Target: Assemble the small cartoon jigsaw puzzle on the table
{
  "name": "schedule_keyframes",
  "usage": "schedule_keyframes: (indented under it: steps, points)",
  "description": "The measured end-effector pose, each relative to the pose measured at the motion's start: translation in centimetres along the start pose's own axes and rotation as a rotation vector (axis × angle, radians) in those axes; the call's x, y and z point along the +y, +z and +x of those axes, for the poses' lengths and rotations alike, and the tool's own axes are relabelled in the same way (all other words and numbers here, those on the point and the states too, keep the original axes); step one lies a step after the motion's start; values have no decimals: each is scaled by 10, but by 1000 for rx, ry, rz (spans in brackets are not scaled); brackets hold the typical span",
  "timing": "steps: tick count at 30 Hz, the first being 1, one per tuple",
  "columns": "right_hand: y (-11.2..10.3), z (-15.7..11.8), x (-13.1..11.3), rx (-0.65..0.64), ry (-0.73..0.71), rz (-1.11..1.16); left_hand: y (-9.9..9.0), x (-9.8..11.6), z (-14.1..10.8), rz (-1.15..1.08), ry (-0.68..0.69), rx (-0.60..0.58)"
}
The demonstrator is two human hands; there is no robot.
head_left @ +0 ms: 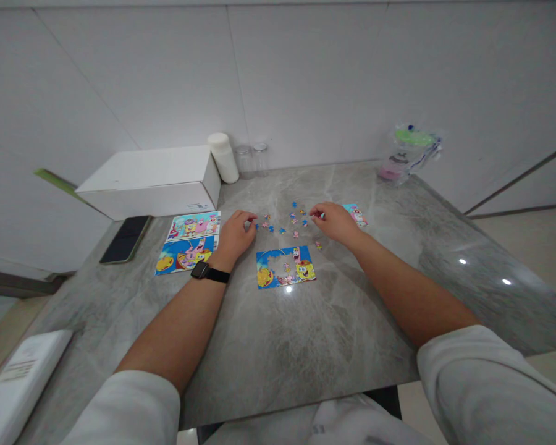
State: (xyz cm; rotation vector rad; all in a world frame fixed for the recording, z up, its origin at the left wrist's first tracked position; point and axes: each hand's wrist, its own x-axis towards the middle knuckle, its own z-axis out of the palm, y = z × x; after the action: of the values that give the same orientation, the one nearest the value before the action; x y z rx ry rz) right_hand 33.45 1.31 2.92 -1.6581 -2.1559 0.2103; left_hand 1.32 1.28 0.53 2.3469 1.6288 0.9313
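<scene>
Several loose jigsaw puzzle pieces point(282, 231) lie scattered on the table between my two hands. My left hand point(239, 235), with a black watch point(201, 270) on its wrist, rests at their left side, fingers curled and closed. Whatever its fingertips hold is too small to make out. At the right side of the pieces, my right hand point(332, 221) has its thumb and fingers pinched together, their contents also unclear. Nearer to me lies a partly assembled jigsaw puzzle point(265, 278), its border joined around a gap with loose pieces inside.
Picture cards point(178, 253) lie left of my left hand, beside a phone point(126, 239). Behind stand a white box point(151, 176), a white bottle point(223, 159) and two glasses point(261, 162). A plastic bag point(408, 154) sits at back right; another card point(358, 214) lies behind my right hand.
</scene>
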Motion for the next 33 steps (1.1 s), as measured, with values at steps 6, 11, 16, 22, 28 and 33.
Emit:
schedule_keyframes:
  steps: [6, 11, 16, 22, 28, 33]
  points:
    - [-2, -1, 6, -131, 61, -118, 1, 0, 0, 6, -20, -9]
    - [3, -4, -1, -189, -20, -134, 4, -7, 1, 32, -81, 23]
    - [10, -5, -4, -217, -118, -152, 4, -12, 1, 75, -104, 65]
    - [13, -3, 1, -189, -104, -132, 3, -12, 0, 162, -140, 72]
    - [14, -4, 0, -144, -88, -118, 6, -16, 0, 212, -177, 76]
    - [15, -6, -2, -109, -95, -104, 9, -19, -1, 244, -172, 37]
